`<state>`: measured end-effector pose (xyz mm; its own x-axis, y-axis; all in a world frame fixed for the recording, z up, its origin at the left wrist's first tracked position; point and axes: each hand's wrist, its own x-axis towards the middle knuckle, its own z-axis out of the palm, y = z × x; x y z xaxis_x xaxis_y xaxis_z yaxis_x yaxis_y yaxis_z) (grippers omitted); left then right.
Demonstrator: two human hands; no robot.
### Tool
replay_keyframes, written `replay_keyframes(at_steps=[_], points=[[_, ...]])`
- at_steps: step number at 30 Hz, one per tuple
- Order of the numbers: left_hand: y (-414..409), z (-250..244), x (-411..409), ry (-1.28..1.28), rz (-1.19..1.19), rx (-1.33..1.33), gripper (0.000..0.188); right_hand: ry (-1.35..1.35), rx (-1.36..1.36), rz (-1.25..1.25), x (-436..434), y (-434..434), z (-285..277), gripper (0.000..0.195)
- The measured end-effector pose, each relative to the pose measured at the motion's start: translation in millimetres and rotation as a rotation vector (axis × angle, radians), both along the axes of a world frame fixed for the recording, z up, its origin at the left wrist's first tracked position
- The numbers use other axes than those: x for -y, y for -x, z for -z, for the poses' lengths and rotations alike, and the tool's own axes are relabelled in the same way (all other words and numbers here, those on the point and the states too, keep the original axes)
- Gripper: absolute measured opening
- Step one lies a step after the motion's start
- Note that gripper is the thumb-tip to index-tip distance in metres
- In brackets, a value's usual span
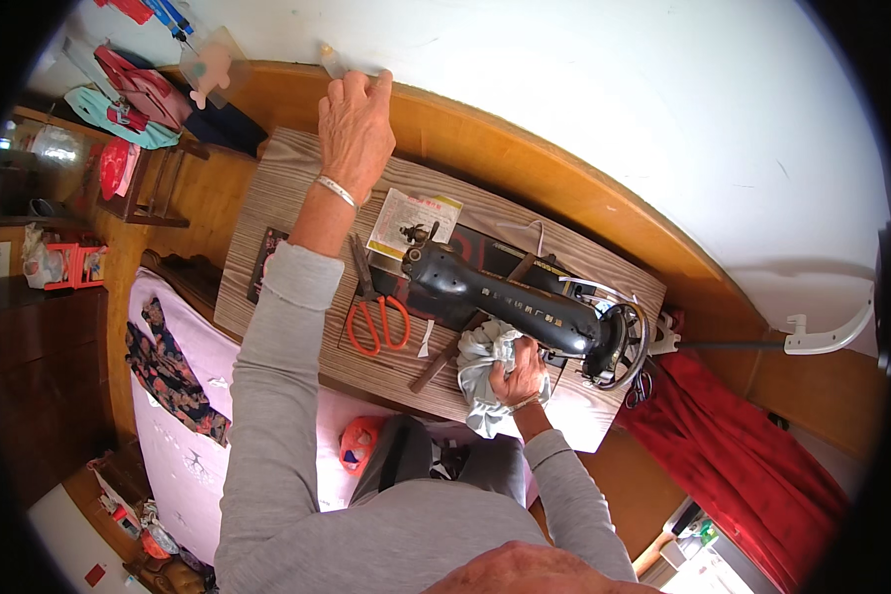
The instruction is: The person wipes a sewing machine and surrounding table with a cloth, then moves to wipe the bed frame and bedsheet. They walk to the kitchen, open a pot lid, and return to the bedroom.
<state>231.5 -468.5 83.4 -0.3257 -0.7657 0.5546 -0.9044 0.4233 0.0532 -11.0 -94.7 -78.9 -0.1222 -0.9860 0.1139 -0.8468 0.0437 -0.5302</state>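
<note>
My left hand [356, 126] reaches out over the table to the top of the wooden wainscot, its fingers curled. Just beyond its knuckles is a small clear bottle [332, 61] with a yellowish tip; whether the fingers touch it is hidden. A bunched pale striped cloth [482, 371] is gripped in my right hand [520, 373], close against the near side of a black sewing machine head [505, 297]. Scissors with orange handles [376, 323] lie left of the machine. Behind them is a printed paper packet [416, 215].
The wood-grain table [289, 171] stands along the wainscot [460, 148]. A dark strip of wood [438, 364] and a white scrap [425, 340] lie near the cloth. Small scissors [638, 390] hang by the handwheel [631, 341]. Red fabric [720, 453] drapes at right, a pink-covered bed [185, 490] at left.
</note>
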Motion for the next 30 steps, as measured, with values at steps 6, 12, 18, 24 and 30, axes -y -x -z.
replay_keyframes(at_steps=[6, 12, 18, 24, 30], points=[[4.6, 14.0, 4.5, -0.012, -0.073, 0.013, 0.038, 0.022, 0.012, -0.023, 3.1, 0.2, -3.9, 0.06], [19.5, 6.4, -8.1, -0.039, -0.007, -0.012, 0.038, -0.082, 0.047, 0.02, -2.0, 1.1, 2.5, 0.068], [33.4, 3.9, -11.2, -0.07, -0.014, 0.021, 0.039, 0.018, 0.003, -0.017, 4.2, -1.1, -4.7, 0.06], [46.9, -5.7, -23.8, -0.073, 0.18, 0.051, 0.04, -0.019, 0.045, 0.016, 4.6, -2.1, -9.4, 0.057], [68.2, -4.1, -23.4, -0.077, 0.213, 0.063, 0.037, 0.018, 0.012, 0.004, 3.6, 3.7, -5.0, 0.061]])
